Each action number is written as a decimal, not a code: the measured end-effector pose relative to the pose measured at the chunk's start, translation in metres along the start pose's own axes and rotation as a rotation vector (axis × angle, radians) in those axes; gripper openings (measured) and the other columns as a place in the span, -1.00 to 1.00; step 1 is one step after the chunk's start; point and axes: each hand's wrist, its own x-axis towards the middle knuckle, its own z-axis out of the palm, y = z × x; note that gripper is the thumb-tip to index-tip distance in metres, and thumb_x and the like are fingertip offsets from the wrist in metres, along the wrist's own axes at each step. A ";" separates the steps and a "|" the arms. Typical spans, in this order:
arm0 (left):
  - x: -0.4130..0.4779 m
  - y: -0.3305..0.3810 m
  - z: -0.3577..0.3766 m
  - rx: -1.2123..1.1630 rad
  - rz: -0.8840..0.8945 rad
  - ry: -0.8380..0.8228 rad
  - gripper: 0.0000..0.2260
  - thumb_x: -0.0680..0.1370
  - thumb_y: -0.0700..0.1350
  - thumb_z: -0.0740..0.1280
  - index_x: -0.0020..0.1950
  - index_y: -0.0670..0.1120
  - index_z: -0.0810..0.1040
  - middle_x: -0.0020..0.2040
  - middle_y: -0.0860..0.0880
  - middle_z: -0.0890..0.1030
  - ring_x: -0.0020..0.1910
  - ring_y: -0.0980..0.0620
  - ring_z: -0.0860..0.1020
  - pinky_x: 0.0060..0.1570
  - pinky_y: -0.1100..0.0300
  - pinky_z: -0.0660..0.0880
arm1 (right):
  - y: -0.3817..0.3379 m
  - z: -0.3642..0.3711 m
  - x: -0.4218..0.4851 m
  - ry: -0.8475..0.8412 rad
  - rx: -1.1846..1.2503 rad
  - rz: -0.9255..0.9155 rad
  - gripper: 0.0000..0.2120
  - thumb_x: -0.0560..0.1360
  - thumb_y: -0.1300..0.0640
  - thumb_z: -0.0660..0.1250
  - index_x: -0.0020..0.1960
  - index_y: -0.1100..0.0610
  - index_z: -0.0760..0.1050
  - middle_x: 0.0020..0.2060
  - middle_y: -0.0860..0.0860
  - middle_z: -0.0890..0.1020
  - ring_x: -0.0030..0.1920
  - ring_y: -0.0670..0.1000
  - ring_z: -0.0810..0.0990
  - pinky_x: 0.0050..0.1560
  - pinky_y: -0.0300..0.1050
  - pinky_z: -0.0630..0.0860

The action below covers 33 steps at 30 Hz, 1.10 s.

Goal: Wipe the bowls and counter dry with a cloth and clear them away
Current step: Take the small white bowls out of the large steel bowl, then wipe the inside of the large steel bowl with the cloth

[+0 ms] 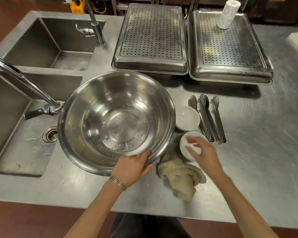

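Note:
A large steel bowl [116, 121] with water drops inside sits on the steel counter [265, 152], overhanging the near sink. My left hand [132, 169] grips its near rim. My right hand [203, 152] hovers blurred over a small white bowl [185, 145], fingers spread, touching or just above it. A second small white bowl [187, 118] stands just behind. A crumpled beige cloth [179, 176] lies on the counter between my hands, partly over a white dish [202, 176].
Steel tongs [208, 117] lie right of the white bowls. Two perforated steel trays [150, 38] [229, 47] stand at the back, the right one with an upturned white cup [228, 13]. Two sinks [46, 43] [12, 127] with taps are at left.

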 end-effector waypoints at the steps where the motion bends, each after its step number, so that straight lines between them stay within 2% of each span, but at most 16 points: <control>1: 0.000 0.000 -0.001 -0.007 -0.006 -0.008 -0.57 0.46 0.18 0.09 0.06 -0.03 0.59 -0.43 0.05 0.59 -0.58 0.06 0.51 -0.65 0.31 0.29 | 0.000 0.011 -0.019 -0.094 -0.027 -0.036 -0.67 0.43 0.01 0.40 0.17 -0.03 0.49 0.07 -0.08 0.55 0.07 -0.02 0.53 0.10 -0.23 0.45; 3: -0.002 -0.001 -0.005 -0.034 -0.019 -0.015 -0.57 0.48 0.18 0.07 0.08 -0.04 0.58 -0.41 0.05 0.60 -0.58 0.05 0.51 -0.64 0.32 0.29 | 0.009 0.034 -0.048 -0.236 -0.194 -0.084 -0.49 0.35 -0.23 0.29 0.25 -0.07 0.44 0.17 -0.07 0.50 0.15 0.00 0.47 0.11 -0.04 0.46; 5: -0.006 -0.003 -0.009 -0.092 -0.022 -0.029 -0.56 0.55 0.19 0.02 0.13 -0.03 0.54 -0.37 0.06 0.62 -0.54 0.06 0.53 -0.62 0.30 0.33 | 0.022 0.054 -0.064 -0.256 -0.482 -0.159 -0.41 0.28 -0.34 0.20 0.26 -0.17 0.38 0.21 -0.05 0.49 0.13 0.04 0.47 -0.01 0.03 0.51; 7: -0.015 -0.009 -0.016 -0.147 -0.041 -0.039 -0.55 0.61 0.17 -0.08 0.14 0.00 0.52 -0.33 0.08 0.63 -0.48 0.07 0.55 -0.61 0.27 0.38 | 0.026 0.063 -0.066 -0.263 -0.623 -0.162 -0.45 0.24 -0.32 0.25 0.20 -0.20 0.40 0.15 -0.01 0.52 0.02 0.10 0.51 -0.17 0.03 0.53; 8: -0.023 -0.014 -0.020 -0.157 -0.063 -0.036 -0.54 0.62 0.15 -0.10 0.10 0.02 0.54 -0.31 0.10 0.62 -0.45 0.08 0.55 -0.59 0.27 0.39 | 0.027 0.065 -0.064 -0.256 -0.633 -0.160 -0.46 0.21 -0.25 0.35 0.17 -0.17 0.43 0.10 0.02 0.54 -0.06 0.13 0.54 -0.23 0.02 0.53; 10: -0.044 -0.033 -0.027 -0.153 -0.128 -0.015 -0.53 0.63 0.12 -0.09 -0.02 0.03 0.60 -0.29 0.11 0.62 -0.38 0.08 0.57 -0.50 0.25 0.42 | 0.029 0.066 -0.056 -0.267 -0.585 -0.141 -0.43 0.10 -0.03 0.54 0.09 -0.07 0.50 -0.02 0.08 0.58 -0.22 0.17 0.59 -0.32 0.00 0.54; 11: -0.055 -0.047 -0.029 -0.150 -0.168 -0.006 -0.53 0.63 0.11 -0.08 -0.05 0.02 0.61 -0.27 0.10 0.63 -0.32 0.06 0.59 -0.39 0.21 0.46 | 0.029 0.064 -0.051 -0.286 -0.529 -0.125 -0.46 0.09 0.03 0.54 0.06 -0.03 0.54 -0.06 0.10 0.60 -0.26 0.18 0.61 -0.33 -0.01 0.56; 12: -0.067 -0.063 -0.030 -0.139 -0.212 0.006 -0.55 0.62 0.11 -0.05 -0.05 0.01 0.61 -0.24 0.08 0.64 -0.25 0.03 0.60 -0.24 0.16 0.48 | 0.026 0.060 -0.047 -0.286 -0.465 -0.114 -0.51 0.11 0.05 0.49 0.04 -0.03 0.57 -0.06 0.09 0.60 -0.24 0.17 0.63 -0.31 -0.04 0.57; 14: -0.084 -0.097 -0.029 -0.091 -0.298 0.032 -0.61 0.58 0.11 0.04 -0.03 -0.01 0.62 -0.13 0.06 0.66 -0.04 0.00 0.60 0.14 0.10 0.36 | 0.011 0.043 -0.045 -0.220 -0.324 -0.083 -0.58 0.17 0.00 0.37 0.03 -0.15 0.58 -0.02 -0.04 0.60 -0.16 0.05 0.64 -0.25 -0.15 0.55; 17: -0.087 -0.141 -0.029 -0.096 -0.466 0.056 -0.60 0.47 0.13 0.14 0.08 -0.07 0.60 0.13 -0.05 0.61 0.26 -0.09 0.45 0.39 0.00 0.12 | -0.035 0.012 -0.048 -0.091 -0.146 -0.064 -0.54 0.20 -0.07 0.29 0.09 -0.33 0.48 0.04 -0.24 0.50 -0.02 -0.25 0.53 -0.06 -0.45 0.43; 20: -0.076 -0.168 -0.036 -0.244 -0.628 0.056 -0.45 0.43 0.06 0.32 0.35 -0.15 0.39 0.43 -0.16 0.31 0.46 -0.11 0.15 0.44 0.06 -0.03 | -0.101 0.007 -0.033 -0.007 -0.017 -0.139 -0.56 0.21 -0.03 0.31 0.09 -0.20 0.54 0.04 -0.22 0.52 0.03 -0.31 0.49 0.04 -0.54 0.31; 22: -0.067 -0.177 -0.037 -0.383 -0.682 0.067 -0.30 0.39 -0.14 0.44 0.45 -0.20 0.21 0.50 -0.18 0.11 0.50 -0.10 0.00 0.43 0.16 -0.12 | -0.135 0.024 -0.010 0.000 0.022 -0.195 -0.59 0.21 0.01 0.33 0.07 -0.11 0.59 0.01 -0.18 0.54 0.02 -0.27 0.51 0.06 -0.51 0.32; 25: -0.058 -0.184 -0.036 -0.534 -0.692 0.100 -0.21 0.37 -0.31 0.41 0.50 -0.20 0.05 0.52 -0.18 -0.04 0.50 -0.03 -0.14 0.40 0.26 -0.19 | -0.159 0.065 0.038 -0.046 0.033 -0.196 -0.58 0.24 0.19 0.45 0.07 -0.09 0.58 0.01 -0.13 0.55 0.00 -0.20 0.53 0.07 -0.47 0.36; 28: -0.056 -0.201 -0.031 -0.579 -0.642 0.090 -0.24 0.37 -0.35 0.36 0.49 -0.17 0.09 0.53 -0.11 -0.10 0.50 0.01 -0.19 0.40 0.26 -0.17 | -0.155 0.107 0.083 -0.093 -0.066 -0.156 -0.54 0.28 0.24 0.48 0.09 -0.13 0.55 -0.01 -0.12 0.54 -0.05 -0.17 0.52 0.02 -0.44 0.37; 31: -0.055 -0.232 -0.032 -0.601 -0.504 0.012 -0.26 0.37 -0.37 0.34 0.49 -0.15 0.12 0.52 -0.04 -0.12 0.50 0.02 -0.19 0.45 0.13 -0.09 | -0.135 0.144 0.114 -0.106 -0.251 -0.122 -0.58 0.35 0.13 0.44 0.19 -0.08 0.53 0.03 -0.11 0.50 -0.03 -0.09 0.51 -0.03 -0.24 0.41; 33: -0.047 -0.247 -0.034 -0.603 -0.440 -0.026 -0.25 0.37 -0.40 0.31 0.50 -0.13 0.09 0.52 0.01 -0.13 0.50 0.06 -0.21 0.46 0.12 -0.06 | -0.116 0.166 0.126 -0.102 -0.413 -0.105 -0.57 0.40 0.11 0.38 0.26 -0.04 0.48 0.10 -0.01 0.48 0.04 0.02 0.52 0.03 -0.10 0.44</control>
